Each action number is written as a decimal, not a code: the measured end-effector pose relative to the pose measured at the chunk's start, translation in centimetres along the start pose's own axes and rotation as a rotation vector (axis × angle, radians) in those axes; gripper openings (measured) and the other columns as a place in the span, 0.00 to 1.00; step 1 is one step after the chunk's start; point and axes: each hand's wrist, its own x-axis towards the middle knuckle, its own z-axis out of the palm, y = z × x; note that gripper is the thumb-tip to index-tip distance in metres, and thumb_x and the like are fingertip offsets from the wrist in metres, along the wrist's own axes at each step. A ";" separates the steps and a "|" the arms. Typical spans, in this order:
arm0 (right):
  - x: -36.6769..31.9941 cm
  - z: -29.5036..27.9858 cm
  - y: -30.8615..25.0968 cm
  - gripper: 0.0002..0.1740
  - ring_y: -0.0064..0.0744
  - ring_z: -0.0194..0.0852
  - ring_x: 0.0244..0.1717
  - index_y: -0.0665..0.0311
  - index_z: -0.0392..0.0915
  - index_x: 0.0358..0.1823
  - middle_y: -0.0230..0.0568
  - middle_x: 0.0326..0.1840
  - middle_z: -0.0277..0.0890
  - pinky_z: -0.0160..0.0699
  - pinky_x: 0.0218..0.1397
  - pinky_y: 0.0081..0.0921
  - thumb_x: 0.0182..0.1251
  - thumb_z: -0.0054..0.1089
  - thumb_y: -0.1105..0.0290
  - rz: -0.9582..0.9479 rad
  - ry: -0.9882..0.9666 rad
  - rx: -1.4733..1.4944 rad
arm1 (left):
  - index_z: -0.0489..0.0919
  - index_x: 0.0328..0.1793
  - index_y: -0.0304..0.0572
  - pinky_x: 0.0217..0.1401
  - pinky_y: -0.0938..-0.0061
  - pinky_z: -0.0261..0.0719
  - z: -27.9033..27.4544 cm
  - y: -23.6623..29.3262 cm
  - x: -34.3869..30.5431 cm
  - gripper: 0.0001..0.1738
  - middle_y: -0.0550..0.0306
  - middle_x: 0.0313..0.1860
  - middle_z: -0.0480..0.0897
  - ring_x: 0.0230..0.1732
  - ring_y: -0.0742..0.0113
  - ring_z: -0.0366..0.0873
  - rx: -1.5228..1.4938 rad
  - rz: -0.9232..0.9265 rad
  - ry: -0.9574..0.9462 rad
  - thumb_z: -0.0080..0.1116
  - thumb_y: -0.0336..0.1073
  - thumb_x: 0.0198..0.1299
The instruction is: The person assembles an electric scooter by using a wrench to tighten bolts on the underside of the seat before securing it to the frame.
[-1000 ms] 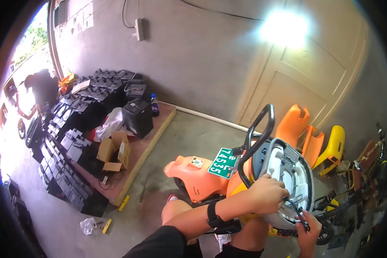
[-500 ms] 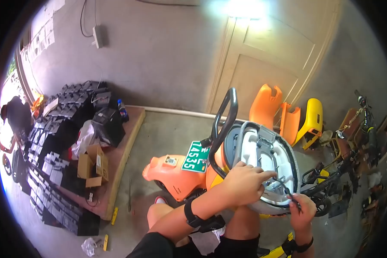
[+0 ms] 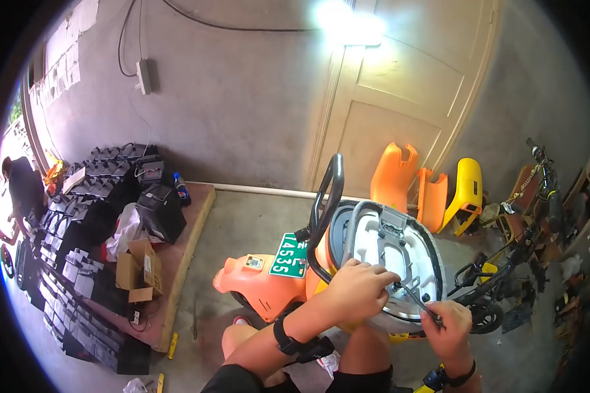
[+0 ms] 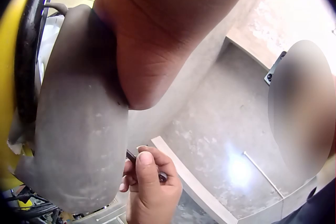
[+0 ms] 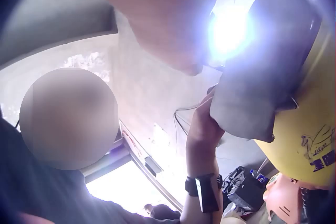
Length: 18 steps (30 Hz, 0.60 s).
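An upturned grey scooter seat with a white plastic underside (image 3: 373, 252) lies before me, beside a black grab rail (image 3: 326, 216). My left hand (image 3: 357, 291) reaches over its near edge, fingers curled at the far end of a slim dark bar (image 3: 413, 297). Lower right, my right hand (image 3: 451, 327) grips the bar's near end between thumb and fingers. The left wrist view shows that right hand (image 4: 152, 184) pinching the bar just past the seat's grey outer face (image 4: 84, 124). The exact kind of the bar cannot be told.
The orange scooter body (image 3: 262, 288) with a green plate (image 3: 288, 255) stands left of the seat. Orange and yellow panels (image 3: 465, 196) lean by the door. Rows of black batteries (image 3: 78, 223) and a cardboard box (image 3: 139, 270) occupy the left platform. Parts clutter the right side.
The head view has swung, shifting the scene left. My left fingers have gone from an outstretched index finger to a curl at the bar, which lies straighter between my hands.
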 end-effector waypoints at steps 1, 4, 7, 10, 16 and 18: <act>0.1 0.0 0.0 0.14 0.42 0.86 0.28 0.65 0.83 0.42 0.40 0.33 0.86 0.82 0.32 0.34 0.57 0.79 0.79 0.002 -0.012 0.023 | 0.87 0.65 0.53 0.59 0.59 0.75 0.0 -0.1 0.1 0.24 0.58 0.53 0.91 0.54 0.57 0.87 0.004 0.005 0.000 0.57 0.35 0.62; 0.2 0.1 -0.1 0.15 0.41 0.87 0.29 0.64 0.83 0.42 0.40 0.32 0.87 0.83 0.32 0.33 0.56 0.82 0.77 -0.014 -0.014 0.047 | 0.88 0.64 0.52 0.61 0.59 0.75 -0.1 -0.1 0.1 0.24 0.57 0.57 0.90 0.55 0.57 0.87 -0.019 -0.010 -0.039 0.57 0.35 0.63; 0.2 0.4 -0.1 0.15 0.40 0.87 0.29 0.63 0.84 0.42 0.40 0.33 0.88 0.84 0.33 0.32 0.56 0.83 0.74 -0.008 -0.031 0.084 | 0.89 0.65 0.53 0.61 0.59 0.74 -0.1 -0.2 0.1 0.24 0.57 0.58 0.90 0.56 0.57 0.87 -0.011 -0.005 -0.064 0.57 0.36 0.63; 0.3 0.6 0.2 0.18 0.40 0.88 0.30 0.62 0.84 0.41 0.38 0.34 0.89 0.85 0.34 0.32 0.55 0.86 0.66 -0.056 -0.044 0.086 | 0.89 0.65 0.54 0.62 0.59 0.74 -0.1 -0.1 0.1 0.24 0.57 0.59 0.90 0.57 0.57 0.86 0.005 -0.014 -0.073 0.57 0.36 0.63; 1.5 1.4 -0.4 0.19 0.33 0.85 0.28 0.58 0.89 0.42 0.30 0.30 0.85 0.82 0.30 0.28 0.53 0.87 0.59 -0.178 -0.054 0.084 | 0.89 0.64 0.53 0.63 0.57 0.74 0.0 -0.1 0.2 0.23 0.57 0.59 0.89 0.58 0.56 0.86 0.001 -0.017 -0.078 0.57 0.38 0.64; 2.0 1.4 -0.7 0.19 0.34 0.85 0.27 0.58 0.88 0.42 0.31 0.29 0.85 0.82 0.30 0.28 0.54 0.87 0.59 -0.192 -0.048 0.066 | 0.89 0.64 0.53 0.63 0.57 0.74 -0.2 0.0 0.3 0.23 0.56 0.59 0.89 0.58 0.56 0.86 0.006 -0.015 -0.081 0.57 0.38 0.64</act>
